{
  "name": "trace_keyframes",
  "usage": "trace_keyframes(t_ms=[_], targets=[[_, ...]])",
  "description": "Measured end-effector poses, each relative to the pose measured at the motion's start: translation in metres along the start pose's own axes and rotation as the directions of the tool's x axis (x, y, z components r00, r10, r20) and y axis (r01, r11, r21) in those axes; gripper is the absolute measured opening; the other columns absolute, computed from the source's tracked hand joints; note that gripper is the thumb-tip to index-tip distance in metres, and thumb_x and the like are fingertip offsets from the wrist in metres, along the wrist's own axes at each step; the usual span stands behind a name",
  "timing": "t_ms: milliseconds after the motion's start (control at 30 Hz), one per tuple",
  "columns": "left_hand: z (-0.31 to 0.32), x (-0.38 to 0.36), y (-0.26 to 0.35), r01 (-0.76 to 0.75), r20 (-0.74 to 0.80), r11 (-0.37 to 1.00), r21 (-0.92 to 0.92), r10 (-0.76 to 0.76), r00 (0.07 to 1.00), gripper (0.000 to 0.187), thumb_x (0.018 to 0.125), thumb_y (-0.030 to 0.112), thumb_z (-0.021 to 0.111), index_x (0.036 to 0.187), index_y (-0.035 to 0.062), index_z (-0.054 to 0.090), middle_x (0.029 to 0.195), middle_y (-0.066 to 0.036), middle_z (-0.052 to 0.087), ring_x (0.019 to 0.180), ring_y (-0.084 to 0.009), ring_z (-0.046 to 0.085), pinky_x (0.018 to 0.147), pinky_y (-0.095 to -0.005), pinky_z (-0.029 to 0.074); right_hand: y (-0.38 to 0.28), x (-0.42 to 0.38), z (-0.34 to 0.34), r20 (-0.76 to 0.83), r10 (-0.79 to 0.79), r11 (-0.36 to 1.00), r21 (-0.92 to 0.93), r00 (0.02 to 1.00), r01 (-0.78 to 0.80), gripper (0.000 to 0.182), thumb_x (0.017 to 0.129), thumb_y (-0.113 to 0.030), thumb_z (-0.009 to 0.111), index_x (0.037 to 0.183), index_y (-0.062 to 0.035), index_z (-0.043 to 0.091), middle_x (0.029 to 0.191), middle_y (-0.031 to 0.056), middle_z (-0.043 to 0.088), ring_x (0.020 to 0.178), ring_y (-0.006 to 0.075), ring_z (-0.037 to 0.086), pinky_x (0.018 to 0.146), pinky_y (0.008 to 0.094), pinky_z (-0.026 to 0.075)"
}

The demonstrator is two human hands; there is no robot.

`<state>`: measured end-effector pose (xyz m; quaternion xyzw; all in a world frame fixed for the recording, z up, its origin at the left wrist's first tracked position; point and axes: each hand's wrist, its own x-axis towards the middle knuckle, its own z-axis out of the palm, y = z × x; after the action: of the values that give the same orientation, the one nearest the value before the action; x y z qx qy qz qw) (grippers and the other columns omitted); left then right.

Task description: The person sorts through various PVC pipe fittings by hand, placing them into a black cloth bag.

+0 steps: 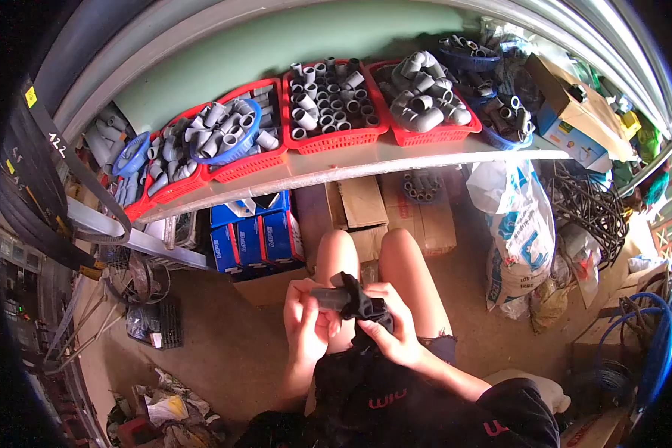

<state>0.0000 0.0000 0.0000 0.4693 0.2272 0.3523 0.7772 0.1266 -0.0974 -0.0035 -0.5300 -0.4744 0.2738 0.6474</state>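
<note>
My left hand [305, 326] is closed around a short grey pipe fitting [325, 299], with the thumb and fingers on its near end. A bunched black cloth [366, 308] wraps the fitting's other end. My right hand [397, 328] grips this cloth, thumb on the near side. Both hands are close together above my knees. The exact shape of the fitting's covered end is hidden by the cloth.
Ahead, a shelf [336, 164] carries red baskets [336, 142] of grey pipe fittings and a blue basket [228, 157]. Blue boxes [257, 240] and cardboard boxes [418, 224] stand beneath. A white sack [519, 246] is at right, blue hose [668, 328] at far right.
</note>
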Motion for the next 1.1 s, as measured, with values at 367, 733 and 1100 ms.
trace_keyframes(t_ms=[367,733,1100], targets=[[0.015,0.003,-0.005,-0.230,-0.084,0.894,0.385,0.282,0.956,0.016,0.076,0.008,0.054,0.071,0.0043,0.039,0.060,0.000,0.037,0.055,-0.0055,0.035,0.049,-0.0214,0.028,0.004,-0.008,-0.010,0.402,0.071,0.979,0.147,0.913,-0.141,0.020,0.076,-0.001,0.055,0.095,0.0025,0.055,0.092,0.0123,0.051,0.089,0.0223,0.050,0.079,0.0278,0.040],[-0.016,0.012,-0.030,-0.160,0.156,0.978,-0.136,0.181,0.971,0.050,0.060,0.020,0.073,0.090,0.0061,0.037,0.071,-0.003,0.045,0.064,-0.0100,0.045,0.059,-0.0240,0.039,0.018,-0.026,0.014,0.719,0.449,-0.074,0.622,0.531,-0.780,0.035,0.078,-0.028,0.058,0.098,-0.0005,0.050,0.079,0.0069,0.055,0.057,0.0111,0.050,0.048,0.0220,0.040],[0.005,0.032,-0.015,0.084,-0.148,0.825,-0.559,-0.199,0.969,0.049,0.088,0.049,0.032,0.099,0.0036,0.047,0.073,-0.008,0.053,0.064,-0.0187,0.054,0.060,-0.0291,0.044,0.001,-0.028,-0.021,-0.159,0.610,0.686,0.597,0.777,-0.416,0.031,0.081,-0.015,0.053,0.109,-0.0041,0.045,0.094,0.0081,0.054,0.082,0.0168,0.054,0.074,0.0298,0.045]])
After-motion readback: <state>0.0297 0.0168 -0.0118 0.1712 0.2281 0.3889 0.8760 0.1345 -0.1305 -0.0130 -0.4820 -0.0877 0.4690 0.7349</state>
